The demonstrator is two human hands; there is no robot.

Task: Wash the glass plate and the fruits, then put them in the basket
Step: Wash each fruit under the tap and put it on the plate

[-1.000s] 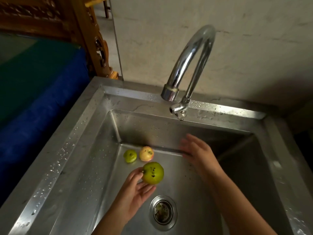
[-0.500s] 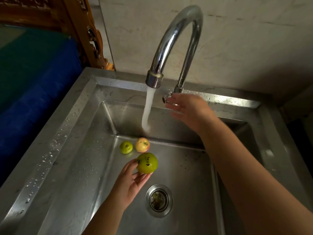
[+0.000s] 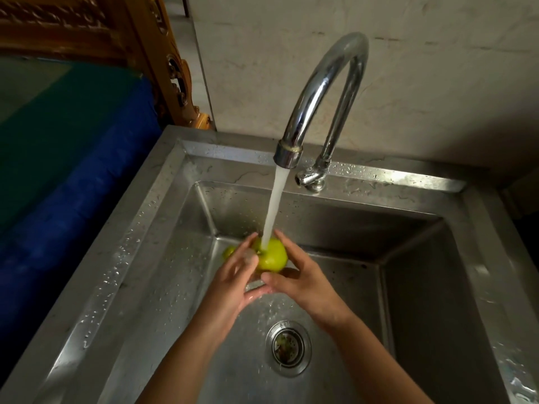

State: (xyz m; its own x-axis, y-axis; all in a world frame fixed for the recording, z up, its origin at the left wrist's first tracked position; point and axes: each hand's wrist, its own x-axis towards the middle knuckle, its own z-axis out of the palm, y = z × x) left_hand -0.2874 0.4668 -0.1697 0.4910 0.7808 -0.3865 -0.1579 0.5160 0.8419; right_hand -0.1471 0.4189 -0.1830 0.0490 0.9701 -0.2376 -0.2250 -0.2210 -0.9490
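A large green fruit (image 3: pixel 271 256) sits under the running water stream (image 3: pixel 275 205) in the middle of the steel sink (image 3: pixel 163 228). My left hand (image 3: pixel 234 282) cups it from the left and my right hand (image 3: pixel 297 277) grips it from the right and below. A small green fruit (image 3: pixel 228 252) peeks out behind my left fingers on the sink floor. The pinkish fruit is hidden behind my hands. No glass plate or basket is in view.
The chrome gooseneck faucet (image 3: pixel 326 91) arches above the sink, its handle (image 3: pixel 307 179) at the base. The drain strainer (image 3: pixel 288 347) lies near the front. A blue and green mattress (image 3: pixel 73 147) and a carved wooden frame (image 3: pixel 157 53) stand to the left.
The water came on after my right hand went to the faucet handle. That hand has come down onto the large green fruit, which my left hand has lifted under the stream.
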